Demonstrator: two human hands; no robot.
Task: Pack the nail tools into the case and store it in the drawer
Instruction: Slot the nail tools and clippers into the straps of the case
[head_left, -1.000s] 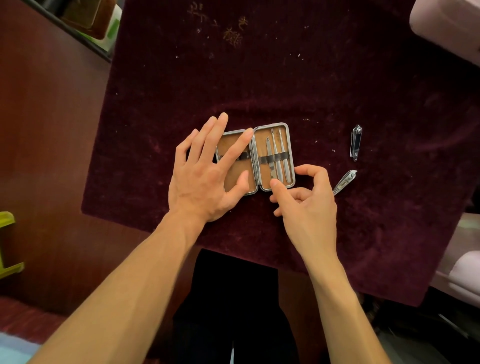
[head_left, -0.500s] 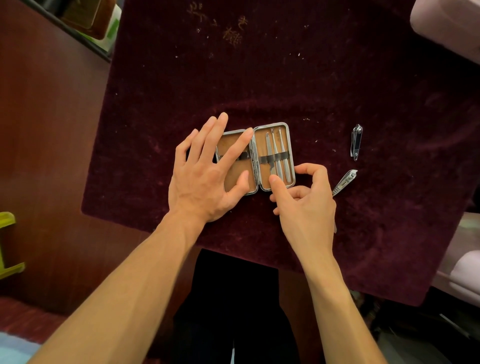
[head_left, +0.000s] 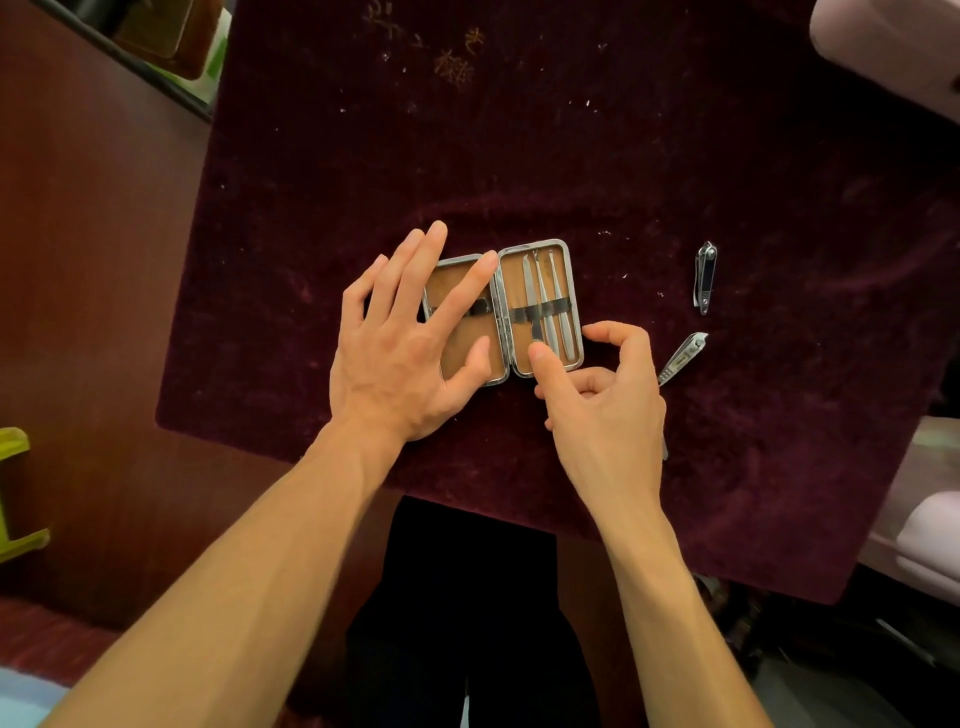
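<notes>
Case: the small case (head_left: 540, 249) lies open and flat on the dark red cloth (head_left: 675, 156) that covers the worktop.
Left hand: the left hand (head_left: 400, 358) lies flat on the left half of the case, fingers (head_left: 457, 296) spread wide, holding it down.
Right hand: the right hand (head_left: 602, 410) is at the near edge of the right half. Its thumb tip presses on the bottom of a thin tool. The pointer finger curls just beside the case. It pinches nothing.
Tools in the case: three thin metal tools (head_left: 545, 306) sit under a dark strap (head_left: 540, 312).
Tools still out: two nail clippers, the far one (head_left: 704, 275) and the near one (head_left: 683, 356), lie on the cloth to the right, apart from the case.
How to do it well: I think the thumb should push the tool slowly and straight under the strap, while the left hand keeps the case from sliding.
Hard to see: the left hand hides much of the left half. No drawer shows anywhere.
</notes>
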